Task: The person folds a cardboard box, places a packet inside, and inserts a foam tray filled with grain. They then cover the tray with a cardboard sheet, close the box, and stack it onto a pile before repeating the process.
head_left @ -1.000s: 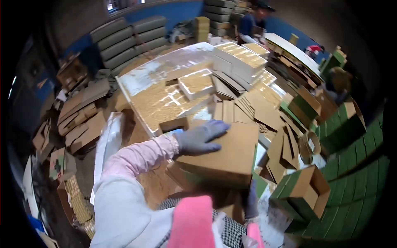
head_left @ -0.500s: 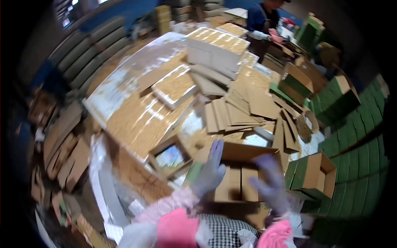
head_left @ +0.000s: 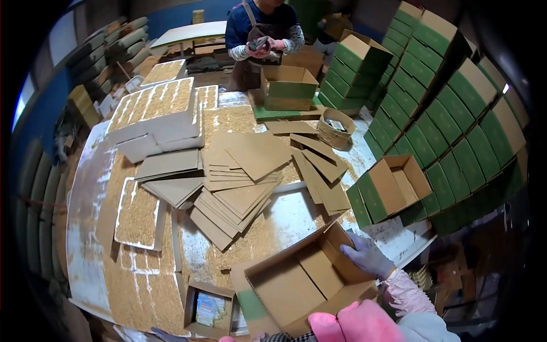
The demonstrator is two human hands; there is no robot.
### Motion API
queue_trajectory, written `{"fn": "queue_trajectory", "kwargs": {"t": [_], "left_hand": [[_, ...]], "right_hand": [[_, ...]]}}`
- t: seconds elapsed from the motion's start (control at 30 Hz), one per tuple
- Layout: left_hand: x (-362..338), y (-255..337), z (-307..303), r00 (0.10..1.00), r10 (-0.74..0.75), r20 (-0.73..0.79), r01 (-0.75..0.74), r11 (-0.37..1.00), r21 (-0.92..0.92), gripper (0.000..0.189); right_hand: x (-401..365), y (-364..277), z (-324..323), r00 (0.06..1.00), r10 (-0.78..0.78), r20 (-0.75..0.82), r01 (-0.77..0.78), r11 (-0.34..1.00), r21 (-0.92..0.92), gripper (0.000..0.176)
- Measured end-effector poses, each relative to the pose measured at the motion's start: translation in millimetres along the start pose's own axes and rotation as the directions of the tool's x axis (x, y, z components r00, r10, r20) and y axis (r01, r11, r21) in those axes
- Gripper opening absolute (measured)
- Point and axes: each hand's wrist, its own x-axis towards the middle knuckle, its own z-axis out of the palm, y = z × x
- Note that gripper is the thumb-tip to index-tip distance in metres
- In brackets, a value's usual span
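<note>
An open cardboard box (head_left: 250, 308), brown inside with green on its outer side, sits tilted at the table's near edge. My right hand (head_left: 367, 256), in a pale purple glove, grips its right wall, with fingers over the rim. Only a sliver of my left hand (head_left: 168, 335) shows at the bottom edge, left of a small cardboard box (head_left: 194, 329); its fingers cannot be made out. Inside that small box lie printed papers (head_left: 209, 309), blue and white.
Flat cardboard pieces (head_left: 245, 157) are spread mid-table, beside foam trays (head_left: 151, 108) on the left. Green boxes (head_left: 421, 128) stand stacked at right, near an open box (head_left: 393, 188). Across the table a co-worker (head_left: 259, 34) holds something dark behind another box (head_left: 290, 94).
My view has swung to the right. My right hand has gone from blurred motion above the box to its right wall; my left hand has left the box and dropped to the bottom edge.
</note>
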Motion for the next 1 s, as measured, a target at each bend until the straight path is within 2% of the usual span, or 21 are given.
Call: {"fn": "queue_trajectory", "kwargs": {"t": [0.07,0.17,0.27,0.3,0.4,0.5,0.6,0.8,1.0], "left_hand": [[2,0,2,1.000,-0.009,-0.001,0.009,1.000,0.018,0.069],[4,-4,5,1.000,-0.024,-0.011,0.024,0.999,0.034,0.068],[5,-5,5,0.999,-0.032,-0.007,0.032,0.998,0.047,0.067],[5,-6,3,0.999,-0.037,-0.006,0.038,0.998,0.057,0.067],[4,-9,0,0.999,-0.048,-0.020,0.049,0.997,0.062,0.066],[1,-11,-4,0.998,-0.063,-0.031,0.065,0.996,0.062,0.065],[-3,-14,-9,0.996,-0.077,-0.045,0.080,0.995,0.065,0.065],[-8,-15,-15,0.993,-0.090,-0.078,0.096,0.992,0.077,0.064],[-17,-24,-28,0.988,-0.111,-0.108,0.119,0.990,0.073,0.062]], "right_hand": [[1,-4,0,0.999,-0.013,-0.043,0.014,1.000,0.012,0.034],[3,-2,10,0.946,0.323,0.009,-0.313,0.910,0.271,0.047],[10,-25,-15,0.898,0.408,0.163,-0.439,0.849,0.295,0.058],[9,-29,-15,0.903,0.414,0.111,-0.428,0.857,0.288,0.060],[8,-22,-10,0.905,0.403,0.137,-0.425,0.841,0.335,0.059],[7,-19,-6,0.943,0.329,0.055,-0.325,0.871,0.368,0.056],[5,-17,-9,0.934,0.349,0.077,-0.355,0.882,0.311,0.052],[0,-3,-3,0.946,0.316,0.073,-0.321,0.873,0.367,0.048],[1,-4,-1,0.962,0.274,0.010,-0.264,0.919,0.293,0.048]]}}
